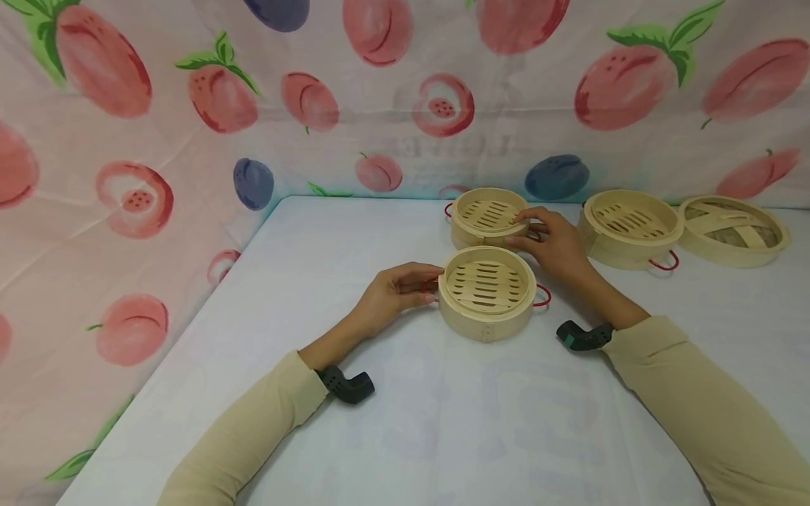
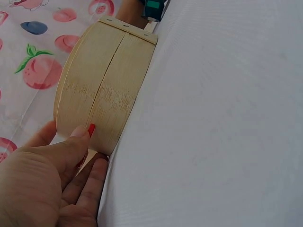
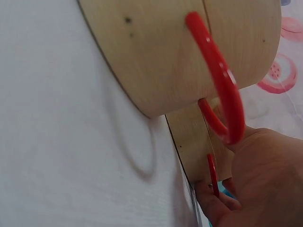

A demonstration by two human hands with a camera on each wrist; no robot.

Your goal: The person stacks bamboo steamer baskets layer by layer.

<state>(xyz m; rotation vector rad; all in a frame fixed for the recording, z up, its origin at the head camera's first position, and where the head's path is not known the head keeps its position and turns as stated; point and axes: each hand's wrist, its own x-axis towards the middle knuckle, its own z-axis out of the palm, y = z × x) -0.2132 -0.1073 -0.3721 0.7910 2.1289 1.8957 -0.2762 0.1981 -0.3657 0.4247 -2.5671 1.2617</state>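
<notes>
A round bamboo steamer basket (image 1: 486, 330) with a slatted base and red side handles sits flat on the white table. My left hand (image 1: 397, 294) pinches its left red handle (image 2: 91, 128), the thumb laid over the handle against the wall. Just behind stands a second bamboo steamer basket (image 1: 486, 211). My right hand (image 1: 557, 242) grips it at the right side, fingers at the rim and thumb lower down; its red handle (image 3: 212, 175) shows beside the fingers. The front basket's right red handle (image 3: 227, 94) looms close in the right wrist view.
Farther right stands a third steamer basket (image 1: 626, 246) with red handles. Touching or close beside it lies a woven bamboo lid (image 1: 737, 242). A fruit-print cloth (image 1: 392, 126) hangs along the back and left of the white table (image 1: 316, 436).
</notes>
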